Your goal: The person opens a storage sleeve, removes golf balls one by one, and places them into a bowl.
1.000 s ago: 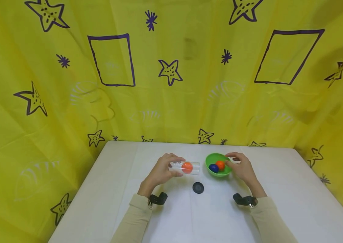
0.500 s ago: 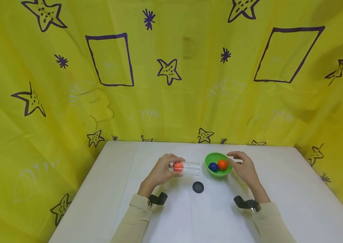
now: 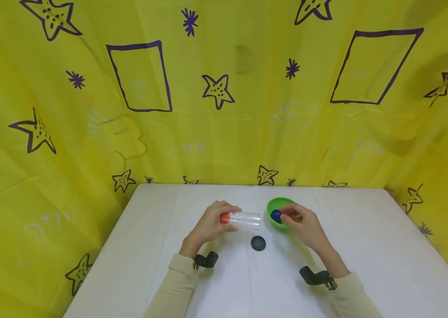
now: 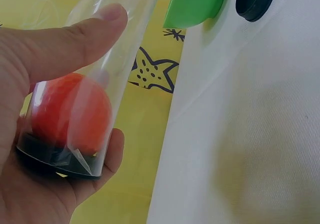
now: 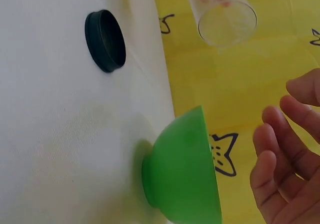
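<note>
Clear plastic tube (image 3: 242, 219) lies on its side in the left hand (image 3: 210, 225), held just above the white surface (image 3: 367, 247), its open mouth pointing toward the green bowl (image 3: 276, 206). An orange ball (image 4: 70, 112) rests at the closed end, against a black cap (image 4: 52, 164), with the thumb and fingers curled round that end. The right hand (image 3: 305, 227) reaches into the bowl with its fingers bent over the balls; a blue ball (image 3: 275, 215) shows beside the fingertips, and a trace of orange shows under them, but whether anything is pinched cannot be told. A loose black cap (image 3: 258, 243) lies on the surface between the two hands, nearer the person.

Risks, as a judgement: if the tube tips mouth-down, the orange ball could roll out. The light bowl could tip or slide under the reaching fingers, spilling its balls across the surface.
</note>
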The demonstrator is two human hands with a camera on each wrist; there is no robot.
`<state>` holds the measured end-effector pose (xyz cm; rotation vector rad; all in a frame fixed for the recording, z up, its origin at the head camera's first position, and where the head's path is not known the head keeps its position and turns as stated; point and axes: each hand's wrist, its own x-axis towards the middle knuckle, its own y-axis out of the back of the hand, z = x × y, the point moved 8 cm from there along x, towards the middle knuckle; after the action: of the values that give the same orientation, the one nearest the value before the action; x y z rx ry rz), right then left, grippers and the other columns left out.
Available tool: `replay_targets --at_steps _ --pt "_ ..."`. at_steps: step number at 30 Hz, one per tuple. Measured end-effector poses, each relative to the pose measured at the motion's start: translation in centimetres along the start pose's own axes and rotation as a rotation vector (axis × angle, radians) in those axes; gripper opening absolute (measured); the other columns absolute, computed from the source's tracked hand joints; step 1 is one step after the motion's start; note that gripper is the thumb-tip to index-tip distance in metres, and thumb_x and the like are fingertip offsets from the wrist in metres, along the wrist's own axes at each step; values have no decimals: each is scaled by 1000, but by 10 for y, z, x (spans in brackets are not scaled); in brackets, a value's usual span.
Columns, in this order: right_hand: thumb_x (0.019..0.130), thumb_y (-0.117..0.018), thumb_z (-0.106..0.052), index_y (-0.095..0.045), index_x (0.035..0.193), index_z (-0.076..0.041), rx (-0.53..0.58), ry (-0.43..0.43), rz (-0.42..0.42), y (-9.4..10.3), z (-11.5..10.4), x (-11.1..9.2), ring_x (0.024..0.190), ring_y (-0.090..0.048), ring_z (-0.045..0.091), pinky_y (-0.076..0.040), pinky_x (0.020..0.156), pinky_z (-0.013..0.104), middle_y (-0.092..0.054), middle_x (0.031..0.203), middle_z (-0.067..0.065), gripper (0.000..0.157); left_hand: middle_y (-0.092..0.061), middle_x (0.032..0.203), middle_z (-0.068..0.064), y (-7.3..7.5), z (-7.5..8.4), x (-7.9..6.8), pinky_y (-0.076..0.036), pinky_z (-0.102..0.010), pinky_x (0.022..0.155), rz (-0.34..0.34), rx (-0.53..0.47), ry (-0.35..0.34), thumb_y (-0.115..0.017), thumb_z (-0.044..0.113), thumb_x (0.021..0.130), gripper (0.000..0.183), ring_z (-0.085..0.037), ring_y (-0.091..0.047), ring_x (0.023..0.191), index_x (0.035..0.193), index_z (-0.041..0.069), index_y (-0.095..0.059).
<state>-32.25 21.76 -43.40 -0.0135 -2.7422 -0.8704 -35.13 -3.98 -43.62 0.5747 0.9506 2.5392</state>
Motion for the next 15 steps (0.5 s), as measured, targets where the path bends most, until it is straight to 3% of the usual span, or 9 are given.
replay_targets --at_steps 6,15 --pt "95 -72 -12 -69 115 -2 57 33 -97 -22 -5 -3 86 -62 6 -54 76 22 -70 96 6 22 -70 116 -5 0 -1 -1 -50 -33 90 -8 -6 16 -89 14 77 49 -19 -54 106 123 17 -74" --pt "96 -71 -17 -64 124 -3 111 -29 -231 -49 -4 -8 87 -62 16 -54 75 21 -68 97 6 32 -70 115 -3 0 -2 0 -51 -35 93 -13 7 18 -89 16 78 47 -18 -54 106 122 18 -74"
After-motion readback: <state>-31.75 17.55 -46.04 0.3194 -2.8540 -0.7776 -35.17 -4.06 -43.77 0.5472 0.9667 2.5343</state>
